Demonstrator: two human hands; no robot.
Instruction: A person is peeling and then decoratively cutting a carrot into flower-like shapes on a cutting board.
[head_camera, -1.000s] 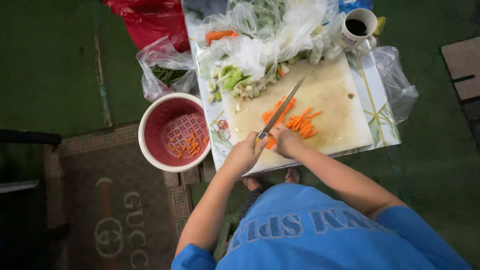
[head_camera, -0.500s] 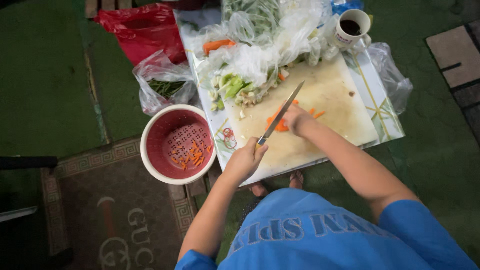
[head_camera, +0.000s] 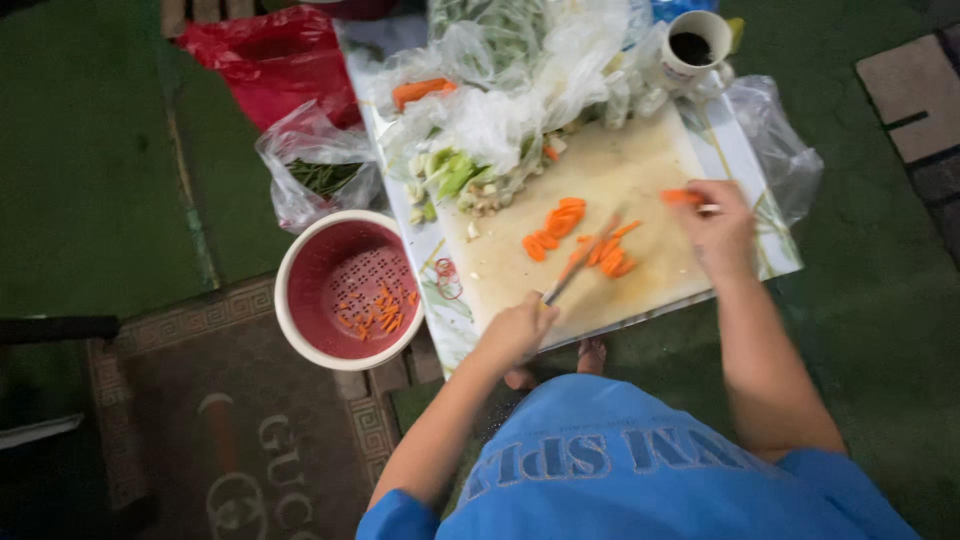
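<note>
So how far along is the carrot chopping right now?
Done: cut carrot bits lie in the red colander, and a pile of carrot slices sits on the cutting board. In hand: the left hand holds a knife over the slices; the right hand holds a carrot piece. Left: a whole carrot waits among the bags.

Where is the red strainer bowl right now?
The red strainer bowl sits left of the cutting board, near the person's left hand, below a clear bag of greens.
</note>
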